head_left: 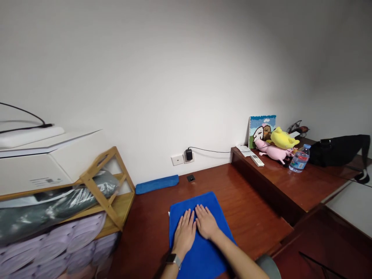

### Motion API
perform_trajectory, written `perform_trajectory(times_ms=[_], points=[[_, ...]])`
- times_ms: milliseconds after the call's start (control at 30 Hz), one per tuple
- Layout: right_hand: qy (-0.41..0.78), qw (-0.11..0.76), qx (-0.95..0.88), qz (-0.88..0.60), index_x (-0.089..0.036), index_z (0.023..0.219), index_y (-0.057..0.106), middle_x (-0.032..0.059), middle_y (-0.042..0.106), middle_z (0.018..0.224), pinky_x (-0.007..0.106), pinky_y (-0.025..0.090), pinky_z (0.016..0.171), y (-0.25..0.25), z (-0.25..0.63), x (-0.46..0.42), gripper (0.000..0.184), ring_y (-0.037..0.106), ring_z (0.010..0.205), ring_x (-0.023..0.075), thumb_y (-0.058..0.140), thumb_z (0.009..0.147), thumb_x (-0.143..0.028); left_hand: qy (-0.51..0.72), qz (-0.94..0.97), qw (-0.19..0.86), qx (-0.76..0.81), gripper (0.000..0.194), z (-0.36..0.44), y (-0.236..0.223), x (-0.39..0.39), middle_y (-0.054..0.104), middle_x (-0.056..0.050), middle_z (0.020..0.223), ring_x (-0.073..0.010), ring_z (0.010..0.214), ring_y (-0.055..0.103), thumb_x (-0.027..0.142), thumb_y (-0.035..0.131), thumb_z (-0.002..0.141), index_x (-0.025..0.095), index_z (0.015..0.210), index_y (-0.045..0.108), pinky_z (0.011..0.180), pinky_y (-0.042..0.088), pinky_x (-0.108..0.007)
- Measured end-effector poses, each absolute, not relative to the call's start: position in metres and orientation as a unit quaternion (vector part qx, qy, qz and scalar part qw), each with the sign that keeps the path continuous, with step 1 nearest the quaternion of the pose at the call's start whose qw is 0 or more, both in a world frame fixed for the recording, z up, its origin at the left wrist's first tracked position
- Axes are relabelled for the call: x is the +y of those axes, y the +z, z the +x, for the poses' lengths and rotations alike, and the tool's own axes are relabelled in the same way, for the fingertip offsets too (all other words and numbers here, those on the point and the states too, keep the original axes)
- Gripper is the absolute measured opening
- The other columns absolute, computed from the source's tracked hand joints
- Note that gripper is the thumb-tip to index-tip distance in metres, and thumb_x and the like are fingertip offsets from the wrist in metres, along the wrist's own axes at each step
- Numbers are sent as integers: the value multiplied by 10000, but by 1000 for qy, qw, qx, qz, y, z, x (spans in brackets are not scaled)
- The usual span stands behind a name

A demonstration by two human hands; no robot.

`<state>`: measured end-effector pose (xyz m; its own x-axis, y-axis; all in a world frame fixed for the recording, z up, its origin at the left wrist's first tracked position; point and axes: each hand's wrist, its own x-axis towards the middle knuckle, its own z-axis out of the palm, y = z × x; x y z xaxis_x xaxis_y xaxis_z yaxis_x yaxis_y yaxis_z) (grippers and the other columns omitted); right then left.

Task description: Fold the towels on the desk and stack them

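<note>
A bright blue cloth (203, 252) lies spread flat on the reddish-brown wooden desk (244, 205). My left hand (185, 232), with a watch on its wrist, rests palm down on the cloth, its fingers stretched out. Beside it my right hand (206, 222) also lies flat on the cloth, fingers extended. The two hands are close together near the cloth's upper half, and neither grips anything. A second blue cloth (157, 184), folded into a long strip, sits at the back of the desk against the wall.
On the left stands a wooden shelf (116, 193) with a white box (29, 170) and wrapped goods. A charger (188, 154) is plugged into the wall. The raised right section holds a remote (257, 160), plush toys (273, 150), a water bottle (299, 159) and a black bag (337, 149).
</note>
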<state>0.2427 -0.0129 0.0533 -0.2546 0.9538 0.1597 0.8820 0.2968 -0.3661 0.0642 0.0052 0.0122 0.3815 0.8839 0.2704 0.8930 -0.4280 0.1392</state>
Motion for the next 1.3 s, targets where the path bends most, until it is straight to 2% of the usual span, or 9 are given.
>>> perform_trajectory(times_ms=[167, 333, 467, 567, 700, 833, 1033, 1200, 1300], points=[[122, 146, -758, -624, -158, 1692, 325, 79, 274, 1747, 461, 140, 1350, 53, 270, -34, 637, 217, 1641, 235, 242, 1120, -427, -118, -813, -1, -570, 622, 32, 8, -15, 386, -82, 1721, -256, 1610, 348, 421, 243, 1083, 188, 1644, 377, 1325, 306, -525], [102, 123, -695, -701, -76, 1677, 332, 139, 271, 1741, 472, 170, 1341, 76, 300, -41, 645, 215, 1640, 268, 217, 1116, -373, -127, -802, 22, -584, 639, 21, 29, -29, 408, -147, 1699, -264, 1590, 391, 390, 220, 1082, 94, 1610, 426, 1320, 315, -514], [81, 178, -751, -631, -128, 1685, 334, 87, 283, 1744, 431, 161, 1345, 58, 261, -74, 633, 209, 1643, 231, 192, 1128, -396, -153, -833, 28, -532, 613, 65, 22, -66, 403, -115, 1711, -248, 1601, 369, 389, 226, 1091, 147, 1625, 409, 1316, 331, -498], [88, 179, -763, -615, -178, 1683, 350, 62, 317, 1734, 434, 178, 1342, 43, 251, -98, 617, 245, 1633, 217, 199, 1132, -413, -137, -842, 17, -521, 598, 73, 10, -91, 421, -93, 1704, -244, 1593, 386, 397, 242, 1091, 188, 1625, 413, 1310, 344, -506], [89, 134, -706, -690, -128, 1680, 340, 97, 301, 1734, 473, 190, 1337, 51, 291, -110, 629, 252, 1631, 254, 237, 1118, -392, -125, -821, 28, -557, 616, 31, 7, -103, 415, -83, 1707, -247, 1594, 384, 423, 242, 1089, 181, 1635, 392, 1315, 336, -505], [75, 130, -675, -722, -70, 1662, 361, 139, 306, 1723, 480, 200, 1335, 63, 303, -119, 633, 253, 1629, 280, 264, 1106, -358, -141, -807, 63, -570, 607, 17, 10, -109, 446, -118, 1689, -259, 1582, 408, 343, 262, 1068, 146, 1615, 433, 1316, 331, -508], [65, 197, -763, -612, -194, 1676, 358, 59, 350, 1717, 434, 216, 1337, 39, 249, -148, 602, 286, 1620, 225, 232, 1140, -436, -152, -844, 49, -512, 586, 75, 3, -136, 474, -91, 1679, -246, 1570, 428, 365, 275, 1075, 209, 1615, 440, 1293, 368, -497], [57, 155, -726, -668, -196, 1680, 345, 62, 320, 1723, 469, 231, 1331, 33, 300, -164, 605, 285, 1619, 240, 272, 1128, -433, -152, -816, 60, -554, 609, 43, -9, -159, 404, -87, 1714, -253, 1594, 384, 415, 276, 1080, 186, 1628, 406, 1312, 340, -500], [58, 120, -700, -702, -187, 1681, 347, 75, 312, 1723, 495, 225, 1329, 40, 330, -166, 615, 279, 1621, 257, 288, 1116, -423, -143, -806, 70, -570, 616, 27, -6, -163, 437, -110, 1694, -259, 1582, 407, 395, 275, 1072, 144, 1611, 439, 1312, 341, -502]])
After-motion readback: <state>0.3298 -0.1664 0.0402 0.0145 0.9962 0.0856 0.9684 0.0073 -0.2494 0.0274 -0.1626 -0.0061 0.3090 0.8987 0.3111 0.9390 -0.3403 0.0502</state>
